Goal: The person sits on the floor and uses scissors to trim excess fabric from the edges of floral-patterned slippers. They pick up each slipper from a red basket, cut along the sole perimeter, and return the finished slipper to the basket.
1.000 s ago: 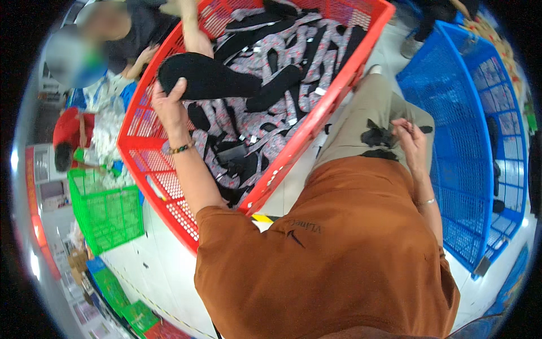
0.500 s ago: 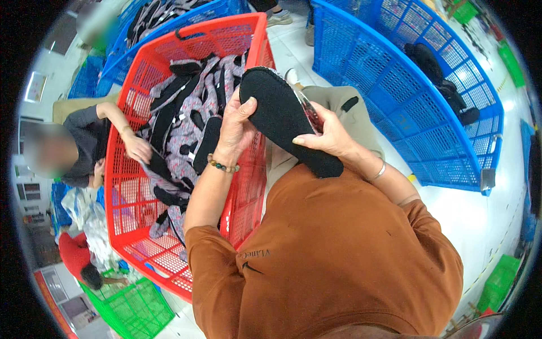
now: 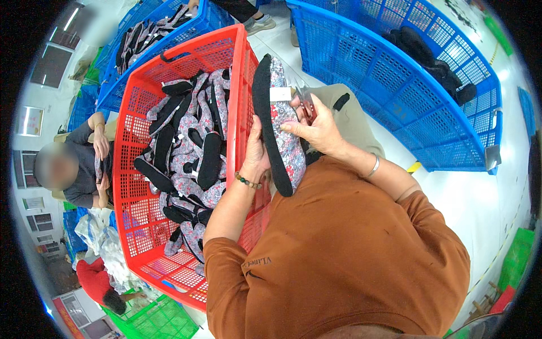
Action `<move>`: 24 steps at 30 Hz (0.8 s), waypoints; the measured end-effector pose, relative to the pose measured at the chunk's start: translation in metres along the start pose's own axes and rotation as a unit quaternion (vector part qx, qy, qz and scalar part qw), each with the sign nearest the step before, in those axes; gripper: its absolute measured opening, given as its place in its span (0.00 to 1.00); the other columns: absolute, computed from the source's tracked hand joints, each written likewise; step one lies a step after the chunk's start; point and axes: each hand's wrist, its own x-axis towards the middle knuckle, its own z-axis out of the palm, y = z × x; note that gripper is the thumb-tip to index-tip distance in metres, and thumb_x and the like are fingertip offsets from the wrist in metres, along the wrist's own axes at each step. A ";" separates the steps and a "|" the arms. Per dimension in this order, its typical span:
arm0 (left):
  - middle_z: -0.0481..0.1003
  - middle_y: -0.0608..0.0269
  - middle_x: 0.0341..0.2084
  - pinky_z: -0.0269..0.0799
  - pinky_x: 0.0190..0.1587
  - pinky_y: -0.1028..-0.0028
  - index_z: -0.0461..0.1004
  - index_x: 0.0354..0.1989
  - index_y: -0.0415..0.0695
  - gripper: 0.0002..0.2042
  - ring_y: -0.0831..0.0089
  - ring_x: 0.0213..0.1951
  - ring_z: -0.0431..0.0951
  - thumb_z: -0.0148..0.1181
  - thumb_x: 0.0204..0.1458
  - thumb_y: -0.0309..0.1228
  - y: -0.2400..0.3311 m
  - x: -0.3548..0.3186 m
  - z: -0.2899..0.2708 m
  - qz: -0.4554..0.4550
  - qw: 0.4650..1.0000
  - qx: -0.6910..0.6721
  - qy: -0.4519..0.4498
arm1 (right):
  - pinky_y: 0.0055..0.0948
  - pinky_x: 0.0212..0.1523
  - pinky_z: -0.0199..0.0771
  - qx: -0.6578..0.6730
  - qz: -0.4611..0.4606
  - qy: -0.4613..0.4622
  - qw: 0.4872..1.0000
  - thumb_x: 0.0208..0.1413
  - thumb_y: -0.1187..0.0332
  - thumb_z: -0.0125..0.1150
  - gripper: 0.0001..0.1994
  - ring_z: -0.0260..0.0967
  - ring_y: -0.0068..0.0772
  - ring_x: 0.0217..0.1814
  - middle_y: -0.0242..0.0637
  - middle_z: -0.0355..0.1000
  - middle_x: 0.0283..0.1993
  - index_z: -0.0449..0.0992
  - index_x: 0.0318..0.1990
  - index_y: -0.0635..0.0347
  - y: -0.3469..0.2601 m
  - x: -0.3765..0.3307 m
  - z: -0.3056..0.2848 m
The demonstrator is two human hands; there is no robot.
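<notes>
The left grip holds a floral, black-soled slipper just right of the red basket; the right grip pinches its upper, also holding a small red-handled tool. Similar slippers heap inside the red basket. Farther out, a blue crate stands right of it, a co-worker left, and another slipper-filled blue bin beyond its far end.

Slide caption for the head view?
Left hand and right hand hold a floral slipper, the right also a small red tool, beside a red basket of similar slippers.
</notes>
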 end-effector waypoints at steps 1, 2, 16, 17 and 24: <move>0.65 0.51 0.52 0.60 0.57 0.60 0.57 0.58 0.40 0.34 0.60 0.53 0.66 0.47 0.51 0.56 -0.002 -0.001 -0.005 0.000 1.000 -0.010 -0.008 | 0.12 0.28 0.56 -0.029 0.006 -0.010 1.000 0.42 0.74 0.69 0.22 0.54 0.09 0.28 0.22 0.61 0.29 0.63 0.43 0.61 0.000 -0.001 -0.001; 0.65 0.51 0.52 0.60 0.57 0.59 0.57 0.58 0.40 0.33 0.59 0.54 0.66 0.48 0.51 0.54 -0.002 -0.001 -0.008 -0.001 1.000 -0.018 -0.017 | 0.12 0.27 0.55 -0.018 0.003 -0.004 1.000 0.42 0.74 0.69 0.22 0.52 0.09 0.27 0.21 0.59 0.28 0.63 0.43 0.60 0.001 -0.002 0.000; 0.68 0.55 0.49 0.59 0.58 0.63 0.62 0.54 0.37 0.29 0.61 0.51 0.69 0.61 0.43 0.35 0.011 -0.002 -0.025 -0.004 0.995 -0.072 -0.071 | 0.16 0.30 0.62 -0.006 0.001 -0.038 0.999 0.49 0.73 0.62 0.12 0.59 0.12 0.29 0.24 0.64 0.26 0.67 0.38 0.62 0.009 -0.008 -0.016; 0.68 0.55 0.50 0.58 0.58 0.63 0.62 0.54 0.38 0.30 0.61 0.51 0.68 0.61 0.44 0.40 0.010 -0.002 -0.026 0.007 0.997 -0.060 -0.050 | 0.16 0.30 0.62 -0.010 0.001 -0.043 0.999 0.49 0.72 0.62 0.11 0.59 0.12 0.29 0.24 0.64 0.26 0.67 0.37 0.63 0.006 -0.010 -0.015; 0.71 0.55 0.46 0.65 0.53 0.67 0.62 0.53 0.36 0.27 0.63 0.48 0.71 0.59 0.47 0.37 0.014 -0.004 -0.016 0.068 0.997 0.035 -0.031 | 0.15 0.31 0.61 -0.031 -0.015 0.025 0.999 0.56 0.69 0.54 0.07 0.59 0.12 0.32 0.25 0.65 0.32 0.68 0.38 0.63 0.010 -0.007 -0.018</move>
